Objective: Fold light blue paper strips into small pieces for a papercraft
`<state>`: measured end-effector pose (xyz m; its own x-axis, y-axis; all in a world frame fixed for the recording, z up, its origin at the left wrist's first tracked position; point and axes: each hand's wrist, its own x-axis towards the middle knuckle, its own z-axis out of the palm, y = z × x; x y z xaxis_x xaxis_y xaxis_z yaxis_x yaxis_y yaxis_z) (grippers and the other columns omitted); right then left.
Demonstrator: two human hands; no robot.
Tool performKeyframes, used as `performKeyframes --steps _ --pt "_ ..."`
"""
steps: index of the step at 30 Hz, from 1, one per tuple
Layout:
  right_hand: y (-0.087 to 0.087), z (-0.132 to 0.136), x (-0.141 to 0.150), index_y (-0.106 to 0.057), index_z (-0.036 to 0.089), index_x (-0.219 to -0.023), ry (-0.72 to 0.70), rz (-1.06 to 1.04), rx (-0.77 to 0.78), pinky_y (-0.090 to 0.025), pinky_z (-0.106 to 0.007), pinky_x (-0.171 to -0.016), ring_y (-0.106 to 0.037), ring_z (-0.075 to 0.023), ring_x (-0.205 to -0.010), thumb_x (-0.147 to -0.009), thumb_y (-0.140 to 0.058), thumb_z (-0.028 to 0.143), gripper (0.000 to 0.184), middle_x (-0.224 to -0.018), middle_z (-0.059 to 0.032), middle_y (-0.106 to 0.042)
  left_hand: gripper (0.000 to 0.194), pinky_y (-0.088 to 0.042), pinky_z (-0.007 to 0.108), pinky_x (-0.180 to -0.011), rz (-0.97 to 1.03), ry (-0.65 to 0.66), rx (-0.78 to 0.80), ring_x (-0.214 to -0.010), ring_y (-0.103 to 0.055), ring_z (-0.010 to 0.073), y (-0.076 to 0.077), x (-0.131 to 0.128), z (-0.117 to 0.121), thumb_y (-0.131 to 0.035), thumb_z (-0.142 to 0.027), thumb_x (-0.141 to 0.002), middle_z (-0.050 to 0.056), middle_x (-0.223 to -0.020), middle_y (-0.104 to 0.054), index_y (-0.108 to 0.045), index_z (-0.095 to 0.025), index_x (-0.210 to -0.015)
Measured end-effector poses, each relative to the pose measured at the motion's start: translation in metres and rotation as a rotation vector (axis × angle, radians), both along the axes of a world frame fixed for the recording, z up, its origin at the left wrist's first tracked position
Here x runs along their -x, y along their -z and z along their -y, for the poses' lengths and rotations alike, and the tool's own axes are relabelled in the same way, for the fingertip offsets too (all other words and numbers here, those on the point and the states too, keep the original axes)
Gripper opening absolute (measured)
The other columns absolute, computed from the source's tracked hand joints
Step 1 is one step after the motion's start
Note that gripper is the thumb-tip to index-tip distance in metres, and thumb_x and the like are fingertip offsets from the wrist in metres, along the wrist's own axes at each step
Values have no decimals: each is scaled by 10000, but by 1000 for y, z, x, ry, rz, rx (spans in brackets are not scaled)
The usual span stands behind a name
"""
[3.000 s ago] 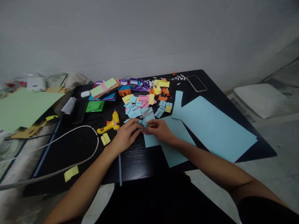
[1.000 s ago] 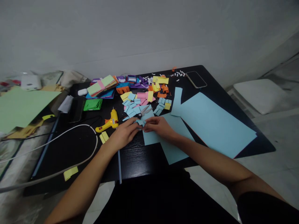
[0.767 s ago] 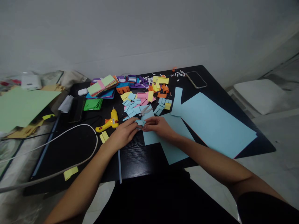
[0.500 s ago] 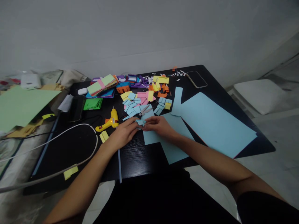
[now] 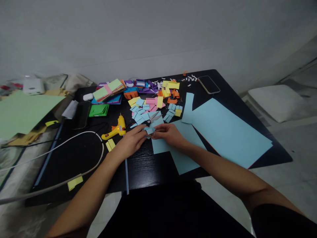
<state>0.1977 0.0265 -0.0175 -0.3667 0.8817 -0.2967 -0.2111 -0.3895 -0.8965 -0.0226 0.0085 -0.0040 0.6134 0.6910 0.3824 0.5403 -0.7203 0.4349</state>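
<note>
Between my two hands is a small folded piece of light blue paper (image 5: 149, 131). My left hand (image 5: 132, 140) is closed on its left side, fingers bent around it. My right hand (image 5: 169, 135) pinches the right side between thumb and fingers, so both hide parts of the paper. Just beyond my fingertips lie open scissors (image 5: 153, 118), resting on blue paper. Under my right wrist are cut blue sheets (image 5: 186, 158). Several small folded blue pieces (image 5: 139, 114) are heaped behind the scissors. A yellow glue gun (image 5: 116, 128) lies left of my left hand.
A large blue paper stack (image 5: 230, 132) covers the table's right side. A phone (image 5: 208, 85) lies at the back right. Yellow, pink, orange and purple paper pieces (image 5: 153, 102) fill the back middle. A white cable (image 5: 102, 148) loops across the left. A stool (image 5: 274, 102) stands at right.
The blue paper between my hands now shows more of its folded upper faces than three seconds ago. Both hands stay in nearly the same place. The view has shifted slightly.
</note>
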Motion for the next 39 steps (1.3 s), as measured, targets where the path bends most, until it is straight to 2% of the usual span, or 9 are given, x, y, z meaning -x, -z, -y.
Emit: performKeyframes --steps 5,14,18,23,26,29,33,35,39 --pt "1 0 -1 -747 162 -879 -16 -3 -14 -612 -412 -921 -771 -202 -796 -629 -894 225 297 -813 -45 -802 230 -605 372 -935 4 10 -9 -1110 -684 213 -1 0 0 -533 -91 -996 105 -1218 -659 -653 -212 -1152" --pt "3 0 0 -733 175 -885 -6 34 -64 -592 -417 -940 -768 -207 -812 -595 -917 206 345 -788 -18 -792 168 -607 414 -938 -13 -25 4 -1115 -686 234 -1 -1 1 -544 -102 -976 115 -1227 -653 -656 -199 -1055" --pt "4 1 1 -735 180 -873 -5 20 -87 -613 -408 -896 -769 -208 -823 -634 -917 274 315 -822 -26 -792 84 -605 418 -932 -14 -41 17 -1090 -691 245 -7 -4 4 -624 -197 -961 124 -1234 -642 -658 -195 -1038" --pt "4 1 1 -739 186 -895 2 27 -122 -619 -402 -887 -764 -205 -809 -662 -902 292 303 -812 -23 -788 157 -587 440 -956 14 -34 29 -1140 -665 259 -18 -8 9 -656 -248 -951 109 -1233 -636 -646 -223 -1106" --pt "6 0 1 -731 189 -935 35 8 -111 -625 -405 -869 -767 -217 -814 -634 -914 301 369 -820 -20 -781 311 -612 405 -859 161 -144 31 -1057 -680 241 -16 -10 11 -715 -274 -906 109 -1251 -633 -560 -230 -1172" --pt "8 0 3 -727 189 -972 95 37 -148 -626 -401 -851 -753 -212 -803 -618 -902 287 407 -823 -9 -752 563 -615 334 -715 302 -295 144 -930 -687 204 -10 -17 12 -785 -328 -846 101 -1212 -623 -442 -231 -1282" --pt "10 2 7 -713 207 -1002 154 115 -220 -606 -395 -914 -738 -204 -870 -662 -828 252 362 -909 -21 -742 791 -618 343 -711 276 -439 186 -947 -677 216 0 -29 13 -822 -396 -816 125 -1249 -589 -364 -223 -1437" --pt "9 3 9 -705 208 -990 159 110 -222 -593 -395 -955 -735 -210 -929 -683 -811 261 329 -994 -40 -749 790 -613 344 -715 274 -492 163 -915 -679 205 3 -33 13 -813 -403 -833 126 -1235 -599 -367 -216 -1457" --pt "6 6 10 -708 198 -971 149 34 -186 -593 -404 -978 -728 -211 -952 -679 -845 285 335 -1020 -42 -749 563 -564 274 -627 317 -479 199 -747 -684 156 7 -36 14 -708 -322 -919 28 -960 -661 -425 -208 -1392"
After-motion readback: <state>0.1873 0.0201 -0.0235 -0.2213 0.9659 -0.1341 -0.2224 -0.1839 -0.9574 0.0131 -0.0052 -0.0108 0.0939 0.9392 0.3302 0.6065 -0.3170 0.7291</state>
